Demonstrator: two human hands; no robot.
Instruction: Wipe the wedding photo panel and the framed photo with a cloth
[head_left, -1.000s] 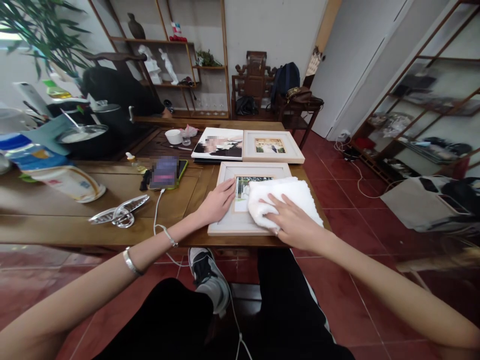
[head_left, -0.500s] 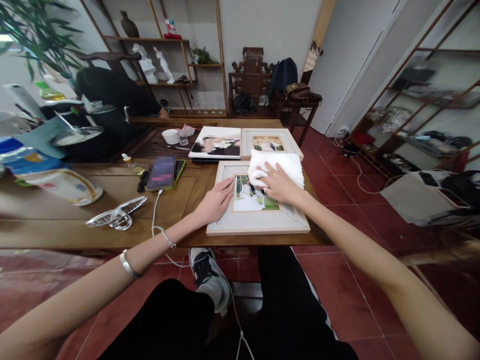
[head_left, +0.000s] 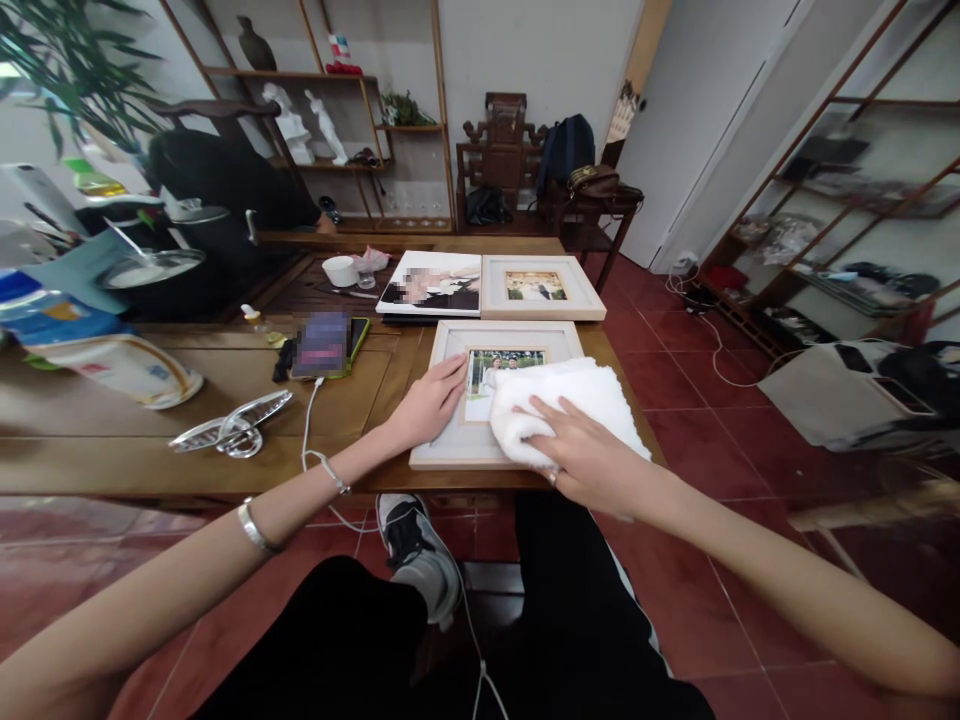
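Observation:
A pale picture frame (head_left: 504, 334) with a photo of people outdoors lies flat at the table's front edge. My left hand (head_left: 429, 405) rests on its left side, fingers stretched out flat and together. In my right hand (head_left: 581, 440) is a folded white towel (head_left: 592, 385), pressed on the frame's lower right part. The towel hides that corner and much of the photo, and its end hangs past the frame's right side. Behind lie a second pale picture frame (head_left: 581, 300) and a white-covered photo album (head_left: 431, 262).
On the wooden table (head_left: 360, 410) to the left are a silver hair claw (head_left: 232, 425), a phone (head_left: 330, 345) on a white cable (head_left: 309, 420), a small dropper bottle (head_left: 259, 322) and a blue-and-white pack (head_left: 97, 345). A white cup (head_left: 341, 271) stands farther back.
My right hand has drawn the towel from the frame's upper right toward me, down to its lower right. More of the rear frame's photo shows. My left hand has stayed in place.

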